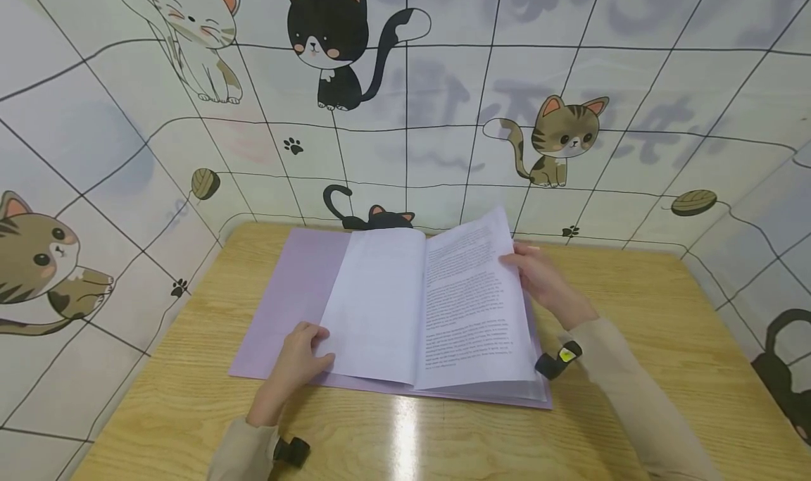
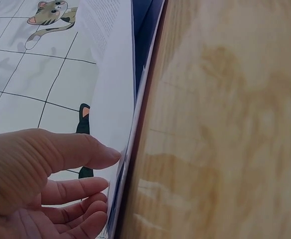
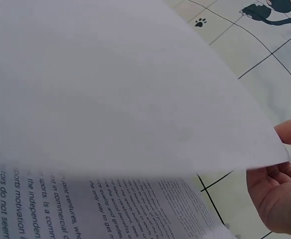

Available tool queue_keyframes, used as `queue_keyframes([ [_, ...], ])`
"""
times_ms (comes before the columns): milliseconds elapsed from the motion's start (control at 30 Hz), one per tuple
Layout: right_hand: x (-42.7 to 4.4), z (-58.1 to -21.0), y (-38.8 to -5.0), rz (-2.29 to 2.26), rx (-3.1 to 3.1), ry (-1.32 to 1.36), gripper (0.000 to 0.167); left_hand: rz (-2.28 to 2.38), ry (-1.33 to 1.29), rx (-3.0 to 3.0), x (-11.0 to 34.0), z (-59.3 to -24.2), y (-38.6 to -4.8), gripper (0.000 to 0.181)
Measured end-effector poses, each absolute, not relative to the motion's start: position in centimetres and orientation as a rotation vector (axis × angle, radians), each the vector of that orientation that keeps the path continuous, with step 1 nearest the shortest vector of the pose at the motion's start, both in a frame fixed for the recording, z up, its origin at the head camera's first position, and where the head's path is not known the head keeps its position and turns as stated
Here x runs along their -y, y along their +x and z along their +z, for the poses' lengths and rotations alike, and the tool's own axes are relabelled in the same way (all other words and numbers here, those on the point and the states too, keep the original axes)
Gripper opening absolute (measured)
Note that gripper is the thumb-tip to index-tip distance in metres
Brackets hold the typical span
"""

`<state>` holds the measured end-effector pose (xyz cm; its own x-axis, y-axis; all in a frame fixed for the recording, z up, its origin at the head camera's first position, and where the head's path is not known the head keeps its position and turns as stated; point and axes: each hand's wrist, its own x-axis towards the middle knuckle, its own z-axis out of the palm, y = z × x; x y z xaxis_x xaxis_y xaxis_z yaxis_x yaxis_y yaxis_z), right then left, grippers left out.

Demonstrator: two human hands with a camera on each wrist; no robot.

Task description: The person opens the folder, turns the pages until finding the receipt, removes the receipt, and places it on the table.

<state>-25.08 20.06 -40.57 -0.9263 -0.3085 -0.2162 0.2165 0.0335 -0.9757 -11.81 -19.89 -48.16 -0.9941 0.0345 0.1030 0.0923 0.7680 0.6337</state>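
A purple folder [image 1: 288,291] lies open on the table [image 1: 481,442]; 1 printed page [image 3: 120,204] inside reads "joint ventures". The right hand [image 1: 546,277] pinches a lifted sheet [image 1: 469,298]; the left hand [image 1: 298,354], fingers loosely bent, rests at the blank page [image 1: 380,305].

Cats [image 1: 193,16] Decorated the Walls [image 1: 443,157]

A wood table [image 1: 652,284] stood by them, glare [image 1: 405,439] on its near side. At the back, a black-and-white cat [image 1: 327,27] sat left of a tabby [image 1: 566,132]; yarn balls [image 1: 694,203] and paw prints [image 1: 293,146] dotted the grid [image 1: 407,79].

Sleeves [image 1: 640,396]: long, plain beige
Left wrist unit [image 1: 292,452]: black, blocky
Right wrist unit [image 1: 550,366]: black, small yellow-green patch [image 1: 566,355]
Hands [image 1: 300,354]: bare
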Motion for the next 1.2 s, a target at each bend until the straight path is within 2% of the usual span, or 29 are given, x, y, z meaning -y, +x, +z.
queue_keyframes([
  [1200,-16.6,-39.2,-21.5,-1.941,-1.821,-0.165,0.049,-0.945,-0.136,2.920,19.3,-47.2,-11.8,0.029],
])
